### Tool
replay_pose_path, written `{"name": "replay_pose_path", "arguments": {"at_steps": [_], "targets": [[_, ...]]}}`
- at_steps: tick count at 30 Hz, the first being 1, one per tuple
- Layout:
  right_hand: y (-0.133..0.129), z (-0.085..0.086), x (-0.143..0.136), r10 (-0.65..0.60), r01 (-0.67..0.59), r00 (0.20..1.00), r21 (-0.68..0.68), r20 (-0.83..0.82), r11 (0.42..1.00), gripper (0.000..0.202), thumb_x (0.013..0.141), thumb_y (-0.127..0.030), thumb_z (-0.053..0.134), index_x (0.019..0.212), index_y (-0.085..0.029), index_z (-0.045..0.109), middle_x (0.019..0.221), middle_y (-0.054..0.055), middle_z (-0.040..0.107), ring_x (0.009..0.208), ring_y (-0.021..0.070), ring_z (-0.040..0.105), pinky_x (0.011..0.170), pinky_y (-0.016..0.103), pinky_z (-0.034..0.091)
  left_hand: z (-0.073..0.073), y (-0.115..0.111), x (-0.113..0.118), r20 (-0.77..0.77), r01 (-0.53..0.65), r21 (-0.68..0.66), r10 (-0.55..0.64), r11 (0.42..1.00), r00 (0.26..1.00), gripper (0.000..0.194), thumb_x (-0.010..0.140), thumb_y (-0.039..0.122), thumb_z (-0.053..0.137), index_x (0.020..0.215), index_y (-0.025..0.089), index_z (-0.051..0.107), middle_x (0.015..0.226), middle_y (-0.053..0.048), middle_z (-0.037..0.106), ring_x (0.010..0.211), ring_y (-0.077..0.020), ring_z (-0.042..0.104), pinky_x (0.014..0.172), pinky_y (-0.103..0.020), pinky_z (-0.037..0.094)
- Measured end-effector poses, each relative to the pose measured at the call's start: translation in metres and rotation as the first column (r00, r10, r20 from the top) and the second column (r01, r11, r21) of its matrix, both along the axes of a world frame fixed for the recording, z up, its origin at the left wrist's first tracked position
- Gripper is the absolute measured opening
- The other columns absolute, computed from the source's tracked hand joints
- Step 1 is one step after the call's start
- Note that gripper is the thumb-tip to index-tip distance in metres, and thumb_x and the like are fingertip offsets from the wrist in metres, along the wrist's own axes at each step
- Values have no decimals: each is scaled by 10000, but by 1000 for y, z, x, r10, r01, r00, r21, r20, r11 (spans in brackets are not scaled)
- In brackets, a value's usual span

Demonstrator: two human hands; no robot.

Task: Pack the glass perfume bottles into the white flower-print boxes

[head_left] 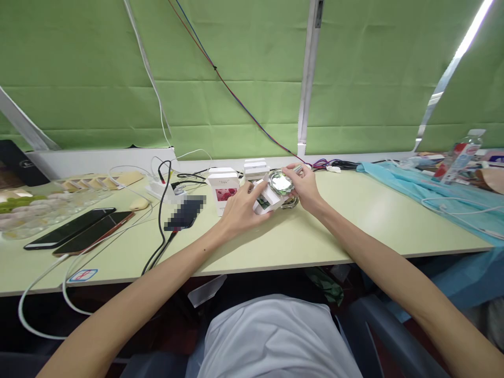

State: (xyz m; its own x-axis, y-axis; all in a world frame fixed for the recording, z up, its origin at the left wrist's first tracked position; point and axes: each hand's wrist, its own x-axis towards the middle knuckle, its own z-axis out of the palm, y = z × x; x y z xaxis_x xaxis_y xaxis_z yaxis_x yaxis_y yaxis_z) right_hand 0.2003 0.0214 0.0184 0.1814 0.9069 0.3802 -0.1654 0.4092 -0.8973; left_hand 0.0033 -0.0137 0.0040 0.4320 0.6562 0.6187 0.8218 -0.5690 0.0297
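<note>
My left hand (243, 208) is wrapped round a small white box (263, 203) with a dark green picture on it, tilted above the table. In my right hand (303, 185) is a round, shiny, faceted glass piece (280, 181), pinched at its right edge and held at the open end of the box. Behind and below it, a second round shiny piece (290, 202) lies on the table, partly hidden. A white box with a red flower picture (226, 193) stands left of my left hand. Another white box (255, 167) is just behind.
Phones (71, 228) and a charging phone (186, 212) with looping cables lie on the left of the table (315, 247), near an egg tray (51, 212). A blue cloth (429, 197) and a bottle (460, 157) are at the right.
</note>
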Motion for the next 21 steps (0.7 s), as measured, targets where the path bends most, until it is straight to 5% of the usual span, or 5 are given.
{"name": "replay_pose_path", "arguments": {"at_steps": [21], "targets": [[1, -7, 2, -70, 59, 990, 93, 126, 994, 386, 730, -477, 774, 948, -251, 551, 679, -46, 586, 496, 114, 506, 357, 216, 350, -2, 2, -1, 55, 28, -29, -26, 999, 998, 825, 801, 529, 720, 1530, 312, 399, 1099, -61, 582, 880, -237, 631, 689, -322, 499]]}}
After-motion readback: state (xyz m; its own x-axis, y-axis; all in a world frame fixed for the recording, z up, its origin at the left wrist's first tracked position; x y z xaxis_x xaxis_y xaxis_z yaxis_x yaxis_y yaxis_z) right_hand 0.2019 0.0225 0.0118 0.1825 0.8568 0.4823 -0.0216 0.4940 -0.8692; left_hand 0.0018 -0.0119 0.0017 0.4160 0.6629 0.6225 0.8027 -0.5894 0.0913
